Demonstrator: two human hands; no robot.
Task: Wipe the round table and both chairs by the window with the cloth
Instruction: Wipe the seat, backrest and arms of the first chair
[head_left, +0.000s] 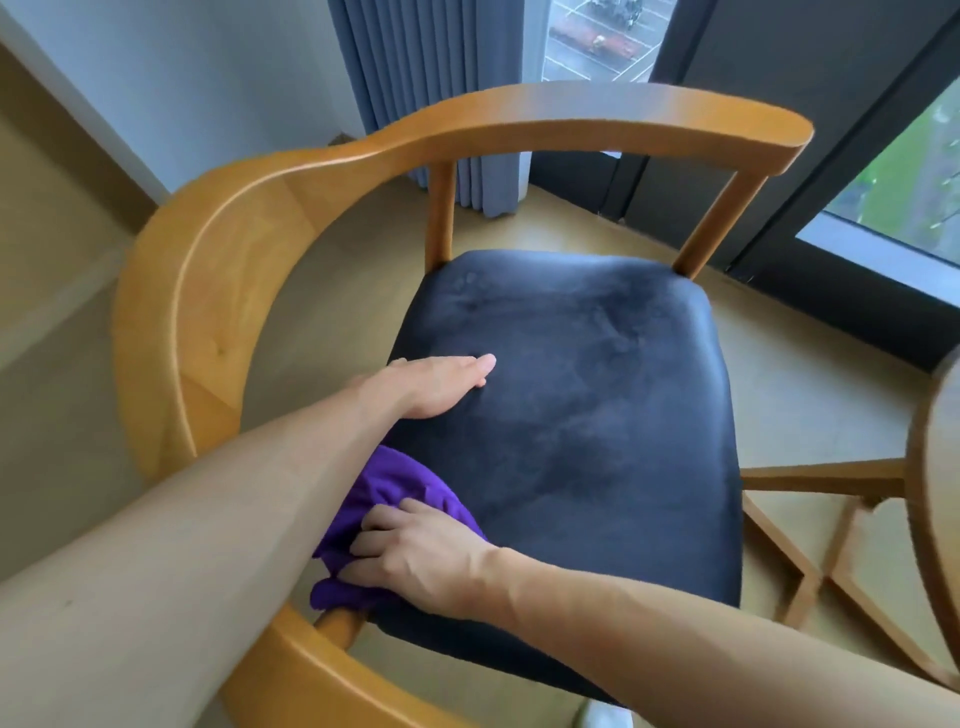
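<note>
Right hand (410, 561) grip: my fingers are curled into the bunched purple cloth (384, 499) and press it onto the lower-left edge of the dark padded velvet chair seat (571, 415), low and left of centre in the frame. Left hand (441, 384): fingers straight and together, palm flat on the seat's left side, pinching nothing. Its forearm crosses over the cloth.

Risks, as I judge them:
1. The cloth sits at the seat's edge, above the gap to the curved wooden armrest-and-back rail (218, 270). A stroke toward the lower left could push it off the seat or snag it on the rail support beneath.
2. The bunched cloth covers little area, so strokes may miss parts of the seat.
3. The velvet nap shows marks; uneven strokes would leave streaks.
4. The crossed forearms limit my reach toward the seat's far side.

Surface and room: the seat is soft, so pressure sinks in. A round wooden tabletop (930, 467) edge shows at the right border, with wooden legs below it. Beige flooring (779, 395) lies underneath. Blue-grey pleated curtain (415, 78) and dark-framed window (779, 78) fill the upper frame.
</note>
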